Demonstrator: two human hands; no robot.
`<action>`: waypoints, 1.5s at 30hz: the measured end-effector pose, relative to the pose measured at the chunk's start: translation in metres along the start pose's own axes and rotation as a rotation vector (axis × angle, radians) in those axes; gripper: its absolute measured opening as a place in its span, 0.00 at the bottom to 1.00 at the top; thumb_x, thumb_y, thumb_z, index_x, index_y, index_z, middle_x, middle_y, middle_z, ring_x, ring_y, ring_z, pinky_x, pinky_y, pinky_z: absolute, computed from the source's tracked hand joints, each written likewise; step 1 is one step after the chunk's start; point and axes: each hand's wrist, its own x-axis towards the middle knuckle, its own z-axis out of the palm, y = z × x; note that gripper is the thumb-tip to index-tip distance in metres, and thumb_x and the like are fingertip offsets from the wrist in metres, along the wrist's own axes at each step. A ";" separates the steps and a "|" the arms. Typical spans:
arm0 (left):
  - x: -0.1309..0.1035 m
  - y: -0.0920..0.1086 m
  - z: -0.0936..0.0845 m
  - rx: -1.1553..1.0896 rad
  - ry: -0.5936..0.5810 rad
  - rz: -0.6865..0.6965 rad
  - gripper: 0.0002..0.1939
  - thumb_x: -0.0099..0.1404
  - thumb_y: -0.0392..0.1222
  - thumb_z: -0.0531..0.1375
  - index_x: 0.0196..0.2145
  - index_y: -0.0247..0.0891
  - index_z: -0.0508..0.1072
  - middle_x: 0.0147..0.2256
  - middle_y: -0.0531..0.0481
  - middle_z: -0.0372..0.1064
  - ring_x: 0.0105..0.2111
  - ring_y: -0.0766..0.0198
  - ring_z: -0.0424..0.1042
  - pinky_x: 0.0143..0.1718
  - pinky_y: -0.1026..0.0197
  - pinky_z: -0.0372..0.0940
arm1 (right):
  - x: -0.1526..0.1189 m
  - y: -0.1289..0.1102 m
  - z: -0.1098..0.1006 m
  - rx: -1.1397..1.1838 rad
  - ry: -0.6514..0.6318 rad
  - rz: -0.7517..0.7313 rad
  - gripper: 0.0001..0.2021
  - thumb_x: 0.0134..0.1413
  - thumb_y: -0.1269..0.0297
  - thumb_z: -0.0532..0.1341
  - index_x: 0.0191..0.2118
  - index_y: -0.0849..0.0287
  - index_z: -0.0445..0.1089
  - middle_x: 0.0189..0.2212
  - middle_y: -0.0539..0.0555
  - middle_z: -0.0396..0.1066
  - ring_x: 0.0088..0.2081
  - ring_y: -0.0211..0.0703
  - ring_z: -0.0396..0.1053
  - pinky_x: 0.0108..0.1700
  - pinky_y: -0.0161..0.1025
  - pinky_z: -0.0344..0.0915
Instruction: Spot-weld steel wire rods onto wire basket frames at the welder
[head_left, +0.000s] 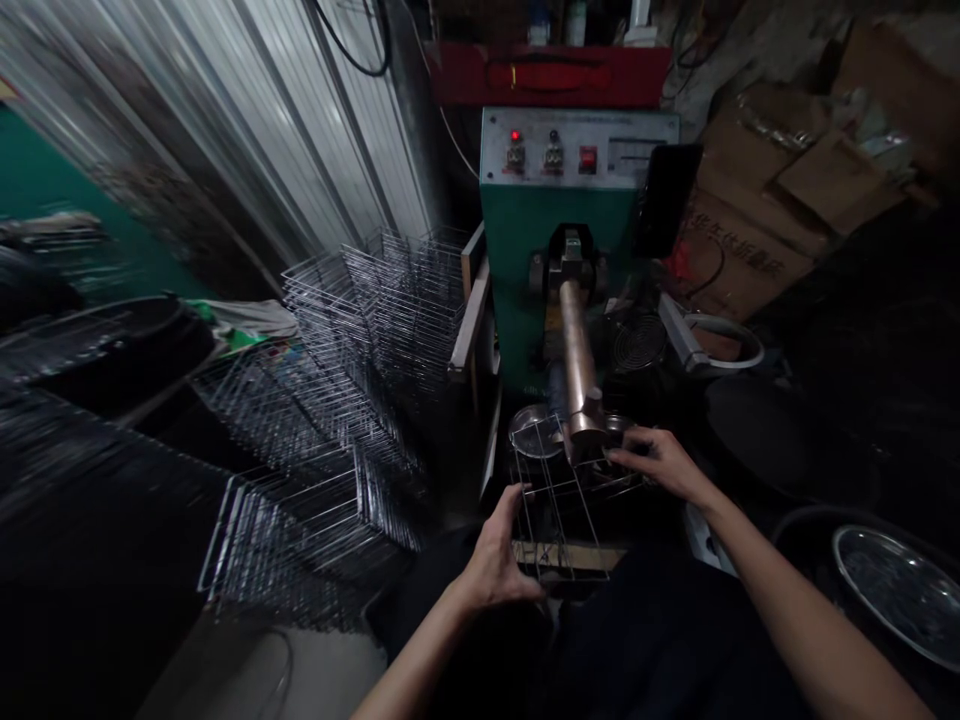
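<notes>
A bent wire rack point(553, 490) sits below the copper-coloured arm point(576, 345) of a green spot welder point(517, 290), its far end close to the arm's tip. My left hand point(495, 555) grips the rack's near left side, thumb above and fingers curled below. Beside the tip of the arm, my right hand point(664, 465) has its thumb and fingers pinched together; what they hold is too small and dark to make out. A shallow metal dish point(535, 432) stands behind the rack, under the arm.
Several stacked wire racks point(330, 370) fill the left side. The control panel point(581, 150) has a lit red lamp, and a black phone point(667, 200) is at its right edge. Cardboard boxes point(750, 230) stand at the back right. A round metal tray point(900, 590) lies at lower right.
</notes>
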 end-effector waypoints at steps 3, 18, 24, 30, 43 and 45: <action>0.001 -0.001 0.000 0.020 0.005 0.004 0.66 0.37 0.40 0.76 0.69 0.43 0.46 0.66 0.35 0.55 0.64 0.38 0.64 0.67 0.36 0.59 | 0.001 0.003 0.000 -0.012 0.005 0.001 0.24 0.56 0.37 0.64 0.29 0.55 0.75 0.30 0.53 0.72 0.37 0.49 0.69 0.42 0.44 0.64; 0.008 0.017 -0.007 0.103 -0.069 -0.019 0.64 0.40 0.41 0.76 0.68 0.42 0.46 0.63 0.36 0.56 0.64 0.38 0.63 0.66 0.36 0.59 | -0.042 0.035 -0.001 -0.004 0.276 -0.109 0.22 0.60 0.39 0.62 0.30 0.55 0.73 0.48 0.60 0.70 0.53 0.58 0.66 0.58 0.53 0.60; 0.008 0.023 0.003 0.016 -0.001 -0.028 0.60 0.37 0.40 0.76 0.64 0.42 0.50 0.56 0.40 0.63 0.58 0.44 0.69 0.63 0.39 0.64 | -0.038 0.026 0.017 0.012 0.341 -0.101 0.24 0.58 0.38 0.64 0.27 0.55 0.68 0.39 0.56 0.69 0.46 0.53 0.67 0.51 0.48 0.63; 0.006 0.019 0.006 -0.014 0.051 -0.045 0.63 0.37 0.41 0.76 0.66 0.40 0.48 0.59 0.38 0.60 0.58 0.44 0.69 0.64 0.37 0.64 | -0.025 0.019 0.016 -0.035 0.324 -0.132 0.24 0.56 0.37 0.65 0.26 0.54 0.68 0.37 0.56 0.69 0.44 0.53 0.67 0.49 0.48 0.62; 0.027 0.014 -0.006 -0.082 0.056 0.016 0.56 0.38 0.39 0.74 0.62 0.41 0.53 0.56 0.41 0.61 0.58 0.44 0.67 0.65 0.39 0.62 | 0.002 0.020 0.016 0.030 0.310 -0.140 0.27 0.53 0.35 0.66 0.24 0.55 0.67 0.33 0.55 0.68 0.40 0.50 0.66 0.44 0.46 0.61; 0.031 0.018 -0.008 -0.091 0.056 0.025 0.54 0.39 0.39 0.74 0.61 0.40 0.53 0.56 0.41 0.62 0.58 0.44 0.68 0.64 0.39 0.62 | 0.004 0.022 0.016 0.045 0.309 -0.148 0.26 0.54 0.36 0.66 0.24 0.55 0.67 0.33 0.55 0.68 0.39 0.50 0.66 0.45 0.45 0.62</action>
